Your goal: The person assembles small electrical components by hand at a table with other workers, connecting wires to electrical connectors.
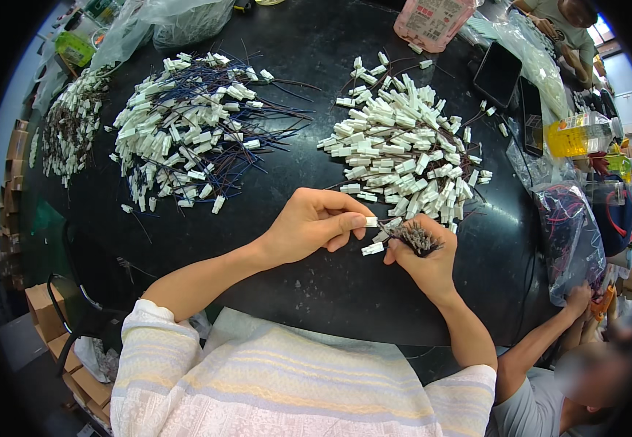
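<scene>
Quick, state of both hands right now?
Left hand: closed, pinching a white connector.
Right hand: closed, holding a bundle of thin dark wires.

A head-worn fisheye looks down over the surface (294,288). Left hand (307,227) and right hand (432,264) appear close, mid-view.

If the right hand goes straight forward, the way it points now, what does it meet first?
Probably the near edge of the pile of white connectors, just beyond the right hand, though the hand's height is unclear.
</scene>
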{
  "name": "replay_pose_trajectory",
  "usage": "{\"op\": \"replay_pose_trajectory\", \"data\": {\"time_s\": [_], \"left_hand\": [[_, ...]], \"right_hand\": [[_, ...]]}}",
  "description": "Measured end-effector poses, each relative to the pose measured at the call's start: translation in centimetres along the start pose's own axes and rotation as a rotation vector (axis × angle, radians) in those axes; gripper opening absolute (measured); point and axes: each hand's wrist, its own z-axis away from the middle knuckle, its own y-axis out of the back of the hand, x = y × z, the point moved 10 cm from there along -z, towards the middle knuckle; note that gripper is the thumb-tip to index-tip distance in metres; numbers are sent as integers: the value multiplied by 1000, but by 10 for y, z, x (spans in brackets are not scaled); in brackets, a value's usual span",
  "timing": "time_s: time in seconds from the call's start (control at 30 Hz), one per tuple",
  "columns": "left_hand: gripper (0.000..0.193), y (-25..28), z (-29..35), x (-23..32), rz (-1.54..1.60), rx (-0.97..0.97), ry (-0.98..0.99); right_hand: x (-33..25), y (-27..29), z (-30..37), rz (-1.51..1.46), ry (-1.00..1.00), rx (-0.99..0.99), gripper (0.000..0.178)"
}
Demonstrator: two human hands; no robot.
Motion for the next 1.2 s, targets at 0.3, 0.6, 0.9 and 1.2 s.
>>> {"op": "replay_pose_trajectory", "data": {"time_s": [0.3,0.6,0.9,1.2], "left_hand": [[16,1,2,5,-217,31,-57],[12,-9,1,1,-299,4,-42],[12,-2,8,58,-1109,326,-721],[13,-1,12,58,-938,308,-629]], "right_hand": [[-1,2,0,-25,31,9,5],[-5,-3,0,55,72,-8,4],[-3,-1,0,-63,67,2,6],[-1,-1,-3,-61,-23,0,5]]}}
